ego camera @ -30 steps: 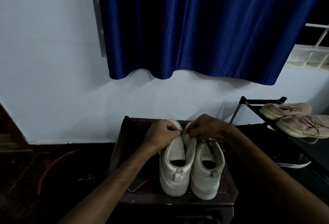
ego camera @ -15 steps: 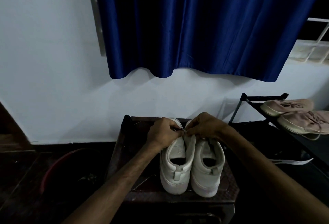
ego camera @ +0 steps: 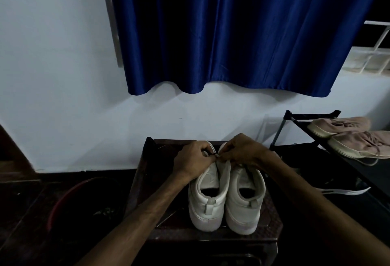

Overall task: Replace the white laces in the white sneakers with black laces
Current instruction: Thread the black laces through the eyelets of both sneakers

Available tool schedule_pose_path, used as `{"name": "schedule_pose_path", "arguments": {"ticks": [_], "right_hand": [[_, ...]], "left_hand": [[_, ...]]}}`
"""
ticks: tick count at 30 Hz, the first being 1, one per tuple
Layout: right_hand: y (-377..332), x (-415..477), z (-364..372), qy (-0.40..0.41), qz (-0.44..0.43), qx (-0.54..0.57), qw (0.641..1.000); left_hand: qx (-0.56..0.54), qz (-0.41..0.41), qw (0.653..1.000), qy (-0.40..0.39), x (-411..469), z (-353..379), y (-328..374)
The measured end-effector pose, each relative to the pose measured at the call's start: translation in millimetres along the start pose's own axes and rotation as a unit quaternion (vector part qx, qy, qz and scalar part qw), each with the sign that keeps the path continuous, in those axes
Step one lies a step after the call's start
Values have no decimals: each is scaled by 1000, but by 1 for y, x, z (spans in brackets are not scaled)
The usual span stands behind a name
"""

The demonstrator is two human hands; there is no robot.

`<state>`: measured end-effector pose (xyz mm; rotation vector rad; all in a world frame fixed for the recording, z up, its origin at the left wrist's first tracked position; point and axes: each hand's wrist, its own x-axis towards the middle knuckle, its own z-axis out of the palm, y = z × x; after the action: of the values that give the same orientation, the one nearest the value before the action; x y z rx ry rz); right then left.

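Both hands up at the toe ends of the white sneakers (ego camera: 240, 210), heels toward the desk's (ego camera: 211, 239) front edge. Left hand (ego camera: 193, 160) and right hand (ego camera: 242, 152) curled, fingers meeting, pinching a dark lace end (ego camera: 214, 155). Bare room along the desk's left edge; shoe rack (ego camera: 306, 116) close off the right edge.

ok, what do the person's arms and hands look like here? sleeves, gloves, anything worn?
Two bare hands, left hand and right hand, no gloves. Both the left forearm and right forearm are bare to the frame edge, with no sleeves in view. No watch, band or bracelet shows at either wrist. Rings: too dim to tell.
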<state>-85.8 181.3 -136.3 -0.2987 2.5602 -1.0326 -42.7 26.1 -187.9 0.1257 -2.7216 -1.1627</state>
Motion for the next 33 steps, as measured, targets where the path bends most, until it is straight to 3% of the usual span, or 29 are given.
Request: {"name": "schedule_pose_path", "arguments": {"ticks": [7,11,19,28,33], "right_hand": [[1,7,5,36,-28,-118,992],[-1,8,6,27,-28,-148,988],[2,5,6,47,-31,-134,989],[-1,4,21,123,-8,-137,983],[-2,3,19,111,14,-111,988]], "left_hand": [[18,31,999,-18,-1,-5,0],[39,33,999,14,-2,-2,2],[44,49,998,-22,0,1,3],[30,60,996,-50,3,3,2],[76,58,995,-31,2,2,2]]}}
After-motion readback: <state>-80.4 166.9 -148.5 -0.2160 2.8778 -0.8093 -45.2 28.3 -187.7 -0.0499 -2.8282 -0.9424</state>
